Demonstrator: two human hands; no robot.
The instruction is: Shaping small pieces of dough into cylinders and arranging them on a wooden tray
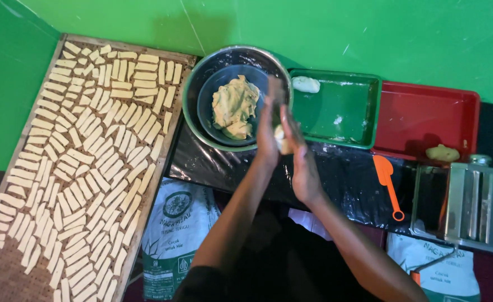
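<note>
A woven tray (11, 263) occupies the left side of the work area, covered in rows of pale cut dough strips (84, 162). Right of it stands a metal bowl (193, 84) with a smaller bowl nested inside, holding a mass of yellowish dough (234, 106). Next in line are a green tray (347, 120), containing one pale dough lump (306, 84) in its far-left corner, and a red tray (425, 112), containing a yellowish lump (442, 152) at its near-right corner. A metal roller machine (479, 204) sits at the right edge. An orange scraper (388, 184) lies on the black sheet (347, 184) in front of the trays. The person's left hand (268, 126) and right hand (301, 159) are pressed palm to palm, fingers extended, clasping a small dough piece (281, 140) between them, just in front of the metal bowl's near rim.
</note>
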